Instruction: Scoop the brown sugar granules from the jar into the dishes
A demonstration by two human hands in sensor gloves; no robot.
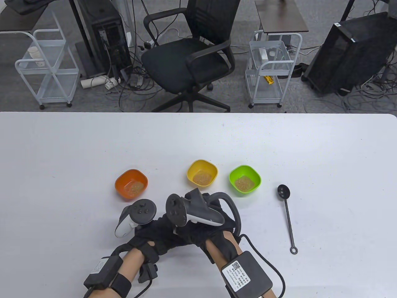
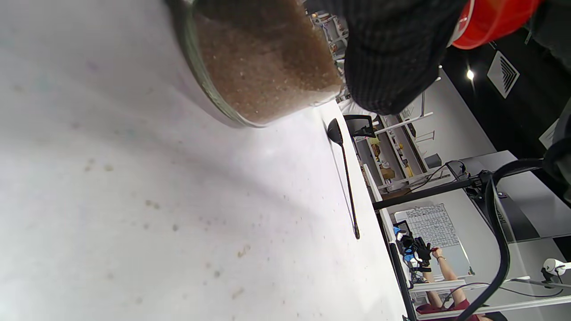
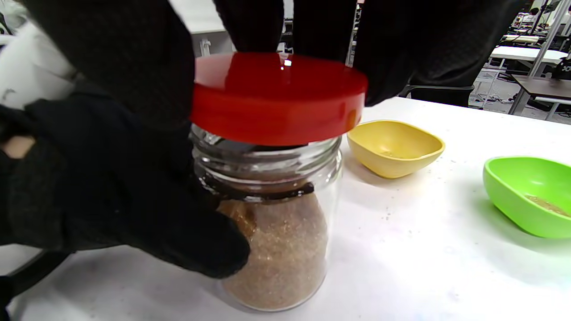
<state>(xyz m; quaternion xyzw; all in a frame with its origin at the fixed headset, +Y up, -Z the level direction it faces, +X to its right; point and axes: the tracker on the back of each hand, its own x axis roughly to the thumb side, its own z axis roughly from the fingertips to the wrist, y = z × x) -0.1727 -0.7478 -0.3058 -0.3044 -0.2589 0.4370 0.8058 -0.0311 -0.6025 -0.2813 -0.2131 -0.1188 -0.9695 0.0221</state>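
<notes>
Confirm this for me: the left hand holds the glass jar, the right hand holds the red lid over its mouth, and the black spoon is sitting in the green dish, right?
Not quite. The spoon lies on the table, right of the green dish, as the table view shows. The left hand does hold the jar; the right hand holds the red lid.
</notes>
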